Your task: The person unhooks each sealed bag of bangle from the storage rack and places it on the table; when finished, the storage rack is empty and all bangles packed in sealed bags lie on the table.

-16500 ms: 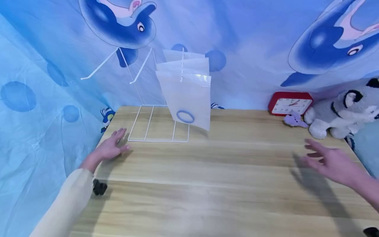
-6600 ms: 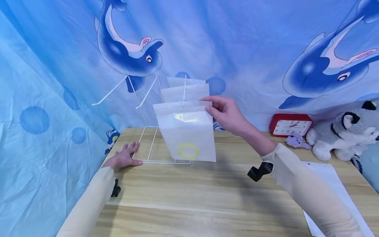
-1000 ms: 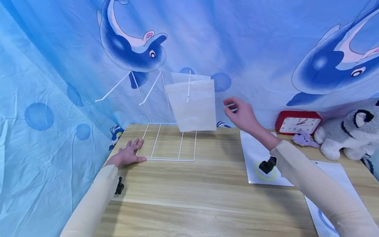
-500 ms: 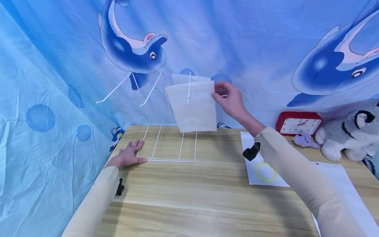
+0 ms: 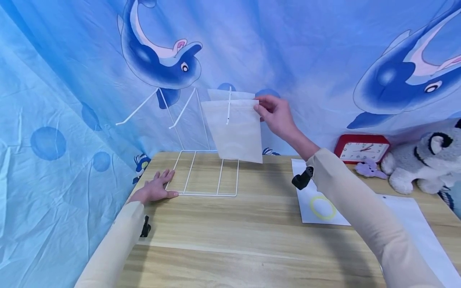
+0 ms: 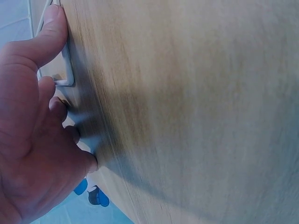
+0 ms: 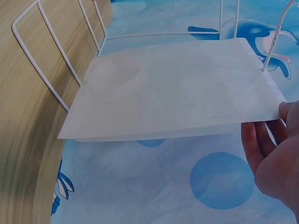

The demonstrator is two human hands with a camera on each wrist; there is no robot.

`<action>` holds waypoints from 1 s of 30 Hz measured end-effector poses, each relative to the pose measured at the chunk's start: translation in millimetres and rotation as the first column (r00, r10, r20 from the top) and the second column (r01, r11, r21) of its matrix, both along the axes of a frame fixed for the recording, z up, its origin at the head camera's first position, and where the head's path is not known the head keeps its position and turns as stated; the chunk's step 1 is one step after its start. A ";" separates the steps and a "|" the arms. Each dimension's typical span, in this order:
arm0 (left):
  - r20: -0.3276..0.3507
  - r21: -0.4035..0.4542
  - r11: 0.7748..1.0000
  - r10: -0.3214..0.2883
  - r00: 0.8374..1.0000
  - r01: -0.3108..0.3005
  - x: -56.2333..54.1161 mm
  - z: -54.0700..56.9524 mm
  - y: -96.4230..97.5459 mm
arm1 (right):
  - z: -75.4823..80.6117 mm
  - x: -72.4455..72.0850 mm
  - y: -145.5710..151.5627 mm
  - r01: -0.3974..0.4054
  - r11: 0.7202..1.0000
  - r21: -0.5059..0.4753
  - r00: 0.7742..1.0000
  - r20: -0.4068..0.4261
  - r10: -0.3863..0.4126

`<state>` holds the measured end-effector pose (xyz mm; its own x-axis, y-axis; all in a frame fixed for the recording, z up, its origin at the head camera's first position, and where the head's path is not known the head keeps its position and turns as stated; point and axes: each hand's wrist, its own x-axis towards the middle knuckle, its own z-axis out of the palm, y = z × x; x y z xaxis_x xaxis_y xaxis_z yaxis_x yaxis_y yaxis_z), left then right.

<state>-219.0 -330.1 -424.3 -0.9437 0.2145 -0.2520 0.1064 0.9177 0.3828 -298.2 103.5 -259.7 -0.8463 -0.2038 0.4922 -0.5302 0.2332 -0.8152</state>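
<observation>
Two white zip bags hang from the right hook of a white wire rack. My right hand pinches the front zip bag by its upper right corner, thumb in front and fingers behind. The hook still passes through the top of that bag. Only the upper strip of the rear zip bag shows. In the right wrist view the thumb and fingers meet at the corner of the front bag. My left hand rests at the rack base's front left corner with fingers spread, its thumb along the front wire.
On the table's right lie a white bag with a yellow ring and another white bag, both partly under my right sleeve. Behind them stand a red clock, a small purple toy and a plush dog. Two rack hooks hold nothing.
Earlier, bags with a blue and a yellow ring hung in front; two bags now lie at right. In the last second my right hand moved left and pinched the front bag's corner.
</observation>
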 end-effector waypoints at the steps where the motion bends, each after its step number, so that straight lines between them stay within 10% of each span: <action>1: 0.001 0.000 1.000 0.001 1.000 -0.001 0.1 -0.1 0.1 | 0.7 -0.1 -0.3 -0.001 1.000 0.007 1.000 0.010 0.001; 30: -0.003 0.014 1.000 -0.003 1.000 0.003 1.6 2.2 0.6 | 14.5 39.5 5.1 -0.093 0.993 -0.078 0.988 0.115 0.102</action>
